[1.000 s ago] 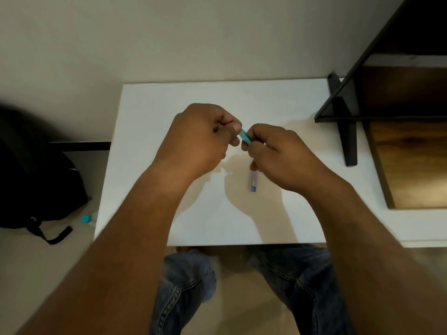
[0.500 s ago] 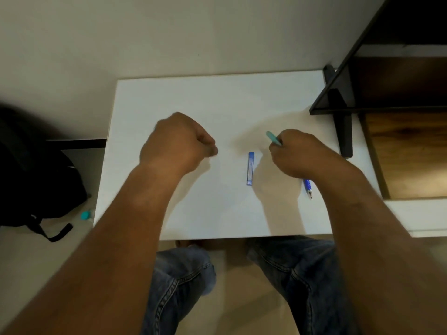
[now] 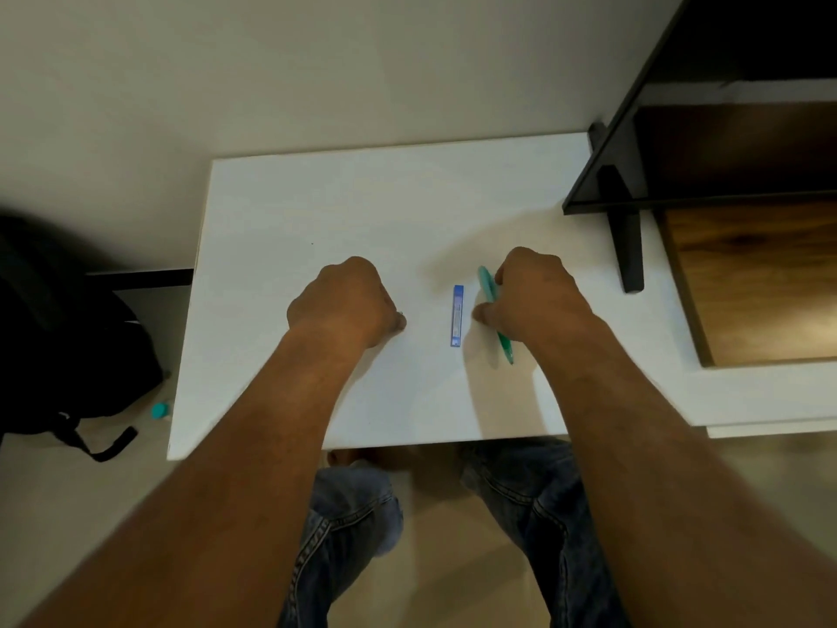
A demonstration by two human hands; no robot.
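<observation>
Where the right fingers close: the right hand (image 3: 539, 301) is curled round a teal pencil (image 3: 488, 285), fingers (image 3: 500, 276) folded over the barrel and thumb (image 3: 482, 315) pressed in from the left.
Left fingers: the left hand (image 3: 346, 303) is balled into a fist, knuckles up, resting on the table (image 3: 362, 197); whether anything small sits inside it cannot be told.
Pencil, place: held low over the table, passing under the right palm, with both ends showing.
Pencil, axis: long axis runs near to far; the writing tip points back toward the person and slightly right, the blunt end away and slightly left.
Blue case (image 3: 457, 315): lies flat on the table between the two hands, untouched.
Case, axis: long and narrow, running near to far, almost parallel to the pencil.
Deciding relation: the case lies just to the left of the right thumb and well apart from the left fist, so the right hand is the nearer.
Likely next move: probably a pick-up of the case. The left hand is the one not gripping the pencil, and it would have to reach rightward and pinch across the narrow sides.
Further out: black shelf frame (image 3: 627, 228) on the right, dark backpack (image 3: 68, 333) on the floor to the left.
</observation>
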